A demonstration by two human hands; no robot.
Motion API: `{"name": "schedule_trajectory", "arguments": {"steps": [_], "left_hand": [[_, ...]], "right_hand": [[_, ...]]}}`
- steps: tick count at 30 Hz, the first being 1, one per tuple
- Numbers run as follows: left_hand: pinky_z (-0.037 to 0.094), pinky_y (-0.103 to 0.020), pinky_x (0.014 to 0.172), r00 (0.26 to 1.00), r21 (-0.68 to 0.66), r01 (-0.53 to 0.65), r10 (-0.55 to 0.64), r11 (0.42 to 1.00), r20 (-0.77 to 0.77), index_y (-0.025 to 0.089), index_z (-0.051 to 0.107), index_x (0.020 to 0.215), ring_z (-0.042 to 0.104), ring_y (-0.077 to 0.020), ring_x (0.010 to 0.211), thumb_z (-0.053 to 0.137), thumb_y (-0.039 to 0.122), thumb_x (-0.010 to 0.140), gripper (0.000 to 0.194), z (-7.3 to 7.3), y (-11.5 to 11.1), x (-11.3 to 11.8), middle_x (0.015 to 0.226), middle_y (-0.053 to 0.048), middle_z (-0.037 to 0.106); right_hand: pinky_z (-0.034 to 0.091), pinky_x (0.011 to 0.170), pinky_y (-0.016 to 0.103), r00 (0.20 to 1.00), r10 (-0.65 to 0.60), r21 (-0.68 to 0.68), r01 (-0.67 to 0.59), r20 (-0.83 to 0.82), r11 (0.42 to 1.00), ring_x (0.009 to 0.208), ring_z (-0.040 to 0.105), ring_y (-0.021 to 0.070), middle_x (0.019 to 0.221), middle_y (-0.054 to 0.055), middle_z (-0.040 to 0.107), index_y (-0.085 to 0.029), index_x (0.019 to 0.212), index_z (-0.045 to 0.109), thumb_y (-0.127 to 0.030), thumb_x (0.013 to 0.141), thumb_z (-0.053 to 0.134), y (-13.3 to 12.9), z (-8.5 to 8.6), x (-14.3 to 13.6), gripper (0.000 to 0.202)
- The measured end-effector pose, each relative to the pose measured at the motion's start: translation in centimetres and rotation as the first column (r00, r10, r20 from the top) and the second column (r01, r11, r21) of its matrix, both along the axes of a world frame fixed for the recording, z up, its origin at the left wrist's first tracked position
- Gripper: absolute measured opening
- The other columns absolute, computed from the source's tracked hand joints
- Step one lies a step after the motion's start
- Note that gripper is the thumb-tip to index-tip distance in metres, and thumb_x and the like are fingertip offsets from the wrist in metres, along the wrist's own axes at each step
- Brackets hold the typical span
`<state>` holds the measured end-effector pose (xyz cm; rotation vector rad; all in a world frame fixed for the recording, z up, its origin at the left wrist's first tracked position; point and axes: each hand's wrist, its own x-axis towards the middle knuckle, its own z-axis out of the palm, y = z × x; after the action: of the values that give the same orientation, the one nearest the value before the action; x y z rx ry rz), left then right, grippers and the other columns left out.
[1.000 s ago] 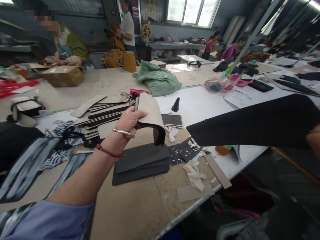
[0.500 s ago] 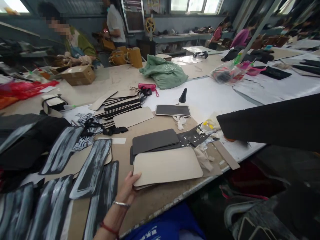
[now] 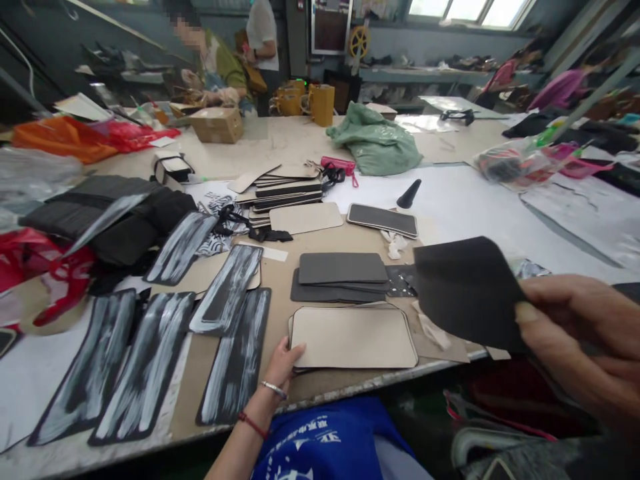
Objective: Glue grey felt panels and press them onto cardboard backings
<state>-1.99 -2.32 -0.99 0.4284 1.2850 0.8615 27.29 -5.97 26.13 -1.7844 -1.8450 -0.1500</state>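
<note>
My left hand (image 3: 284,365) grips the left edge of a stack of beige panels (image 3: 355,339), thumb on top, near the table's front edge. At the right, my right hand (image 3: 575,340) pinches a black sheet (image 3: 465,287) between thumb and fingers, held up above the table. Dark grey panels (image 3: 343,268) lie just behind the beige stack. Left of my left hand are several black panels with streaky white coating (image 3: 235,360). A beige-rimmed dark panel (image 3: 383,220) rests farther back, beside a crumpled white cloth (image 3: 395,245).
Behind are a pile of beige and black panels (image 3: 285,193), a black cone (image 3: 409,193), a green bag (image 3: 377,140) and a cardboard box (image 3: 217,125). Black bundles (image 3: 115,213) lie left. A person in green (image 3: 225,67) works across the table; others are farther off.
The view has turned left. My right hand has come into view at the right with the black sheet, which now hangs nearer the middle. My left hand still grips the beige stack.
</note>
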Motion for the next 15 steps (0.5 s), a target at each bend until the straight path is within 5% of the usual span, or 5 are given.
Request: {"name": "schedule_trajectory", "arguments": {"steps": [5, 9, 13, 15], "left_hand": [[0.049, -0.035, 0.076, 0.984, 0.083, 0.0, 0.014, 0.997, -0.176, 0.013, 0.053, 0.086, 0.063, -0.0244, 0.083, 0.074, 0.026, 0.054, 0.041, -0.4, -0.6, -1.3, 0.084, -0.01, 0.066], [0.04, -0.039, 0.093, 0.89, 0.325, -0.012, 0.158, 0.946, -0.428, 0.017, 0.055, 0.099, 0.052, -0.0261, 0.108, 0.072, 0.035, 0.058, 0.048, 2.1, -0.2, -1.6, 0.108, -0.012, 0.06], [0.043, -0.033, 0.085, 0.999, 0.215, -0.045, 0.047, 0.976, -0.004, 0.017, 0.056, 0.102, 0.058, -0.0208, 0.097, 0.065, 0.045, 0.066, 0.047, 5.3, 1.4, 0.3, 0.103, -0.01, 0.062], [0.045, -0.029, 0.078, 0.965, 0.152, -0.079, 0.037, 0.985, 0.261, 0.017, 0.058, 0.096, 0.062, -0.0167, 0.084, 0.066, 0.044, 0.067, 0.041, 6.3, 2.3, 1.2, 0.093, -0.008, 0.065]], "right_hand": [[0.039, 0.049, 0.022, 0.983, 0.186, -0.017, -0.186, 0.001, 0.982, 0.053, 0.051, 0.0108, 0.07, -0.002, 0.058, -0.027, 0.081, 0.053, -0.034, 0.081, 0.043, 1.7, 1.5, -4.5, 0.012], [0.04, 0.049, 0.022, 0.951, 0.299, -0.024, -0.302, -0.072, 0.953, 0.059, 0.054, 0.0129, 0.073, -0.002, 0.059, -0.028, 0.081, 0.053, -0.032, 0.082, 0.045, 2.4, 1.8, -6.1, 0.009], [0.044, 0.052, 0.02, 0.929, 0.342, -0.033, -0.35, -0.14, 0.936, 0.07, 0.058, 0.0149, 0.082, 0.0, 0.061, -0.03, 0.09, 0.055, -0.033, 0.082, 0.047, 2.7, 1.4, -6.4, 0.011], [0.046, 0.053, 0.019, 0.933, 0.323, -0.044, -0.334, -0.157, 0.942, 0.073, 0.059, 0.0153, 0.084, 0.0, 0.061, -0.031, 0.091, 0.055, -0.035, 0.082, 0.048, 2.9, 1.0, -6.2, 0.013]]}}
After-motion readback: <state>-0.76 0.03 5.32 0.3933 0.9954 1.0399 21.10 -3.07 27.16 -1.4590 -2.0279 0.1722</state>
